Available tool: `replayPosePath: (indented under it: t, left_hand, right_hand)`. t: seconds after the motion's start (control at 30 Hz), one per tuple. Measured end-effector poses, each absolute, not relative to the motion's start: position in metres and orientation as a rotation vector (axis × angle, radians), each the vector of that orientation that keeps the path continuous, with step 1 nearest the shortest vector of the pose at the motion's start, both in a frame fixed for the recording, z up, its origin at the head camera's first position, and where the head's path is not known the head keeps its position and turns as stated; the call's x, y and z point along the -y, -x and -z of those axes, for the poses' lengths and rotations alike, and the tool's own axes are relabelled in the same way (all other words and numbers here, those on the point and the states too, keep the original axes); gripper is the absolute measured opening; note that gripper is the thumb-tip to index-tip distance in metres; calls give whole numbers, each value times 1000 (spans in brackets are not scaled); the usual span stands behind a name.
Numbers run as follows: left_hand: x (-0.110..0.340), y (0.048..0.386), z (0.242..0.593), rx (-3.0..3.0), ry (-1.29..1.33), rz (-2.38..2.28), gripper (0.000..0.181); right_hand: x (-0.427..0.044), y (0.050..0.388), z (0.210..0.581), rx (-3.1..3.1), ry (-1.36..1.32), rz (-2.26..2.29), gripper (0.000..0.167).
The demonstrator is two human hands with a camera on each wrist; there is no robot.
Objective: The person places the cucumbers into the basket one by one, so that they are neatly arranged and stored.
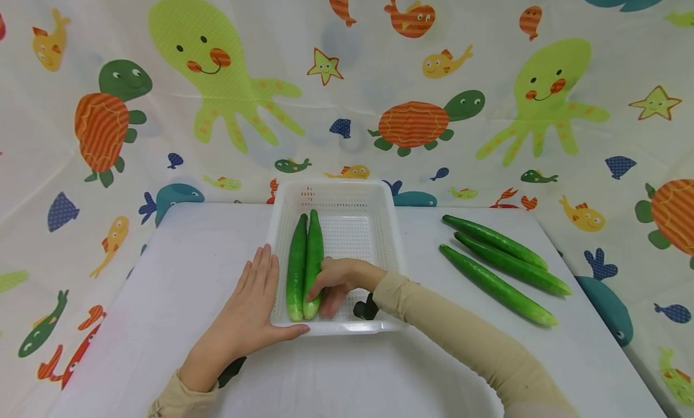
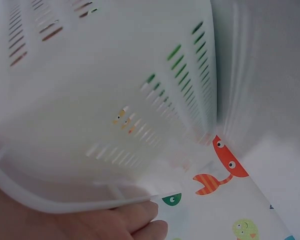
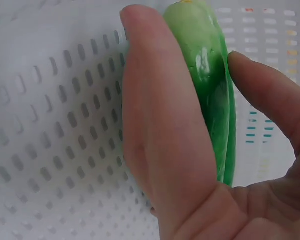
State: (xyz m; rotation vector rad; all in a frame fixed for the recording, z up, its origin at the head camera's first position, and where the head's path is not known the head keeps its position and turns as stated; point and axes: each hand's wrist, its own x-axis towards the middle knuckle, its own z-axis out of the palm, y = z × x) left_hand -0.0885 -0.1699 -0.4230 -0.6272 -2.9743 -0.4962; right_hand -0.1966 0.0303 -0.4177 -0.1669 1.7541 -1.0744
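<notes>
Two green cucumbers lie lengthwise side by side in a white plastic basket (image 1: 352, 327), along its left wall. My right hand (image 1: 343, 280) reaches into the basket and holds the inner cucumber (image 1: 314, 243) near its front end. In the right wrist view, thumb and fingers lie on opposite sides of the cucumber (image 3: 202, 60); the fingers hide part of it. The outer cucumber (image 1: 296, 267) rests against the basket's left side. My left hand (image 1: 252, 306) has its fingers straight along the left rim, with the thumb stretched along the front corner.
Three more cucumbers (image 1: 499, 285) lie slanted on the white table (image 1: 434, 370), right of the basket. A curtain (image 1: 347, 93) printed with sea animals hangs behind the table. A small black device (image 1: 366, 308) sits at the right wrist.
</notes>
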Motion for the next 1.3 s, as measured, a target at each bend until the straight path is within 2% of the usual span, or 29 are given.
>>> replayPosePath:
  t: [0.07, 0.17, 0.33, 0.43, 0.5, 0.63, 0.87, 1.3]
  left_hand:
    - [170, 88, 423, 2974, 630, 501, 133]
    - [170, 88, 423, 2971, 635, 504, 133]
    - [170, 89, 423, 2971, 630, 495, 134]
    - [170, 90, 423, 2978, 622, 490, 134]
    - [170, 90, 423, 2983, 616, 481, 135]
    - [170, 90, 422, 2985, 607, 484, 135]
    - [170, 89, 422, 2990, 606, 504, 136]
    - [168, 90, 421, 2993, 607, 518, 136]
  right_hand:
    - [-33, 197, 417, -1764, 183, 1061, 10]
    - [-41, 198, 412, -1838, 239, 1000, 20]
    - [-53, 199, 395, -2080, 364, 903, 63]
    - [-61, 200, 379, -2147, 436, 865, 76]
    - [-67, 200, 369, -2164, 476, 865, 75]
    - [-83, 202, 353, -2173, 546, 946, 59]
    - [-116, 199, 346, -2248, 655, 1193, 42]
    - [-189, 168, 333, -2788, 906, 1557, 16]
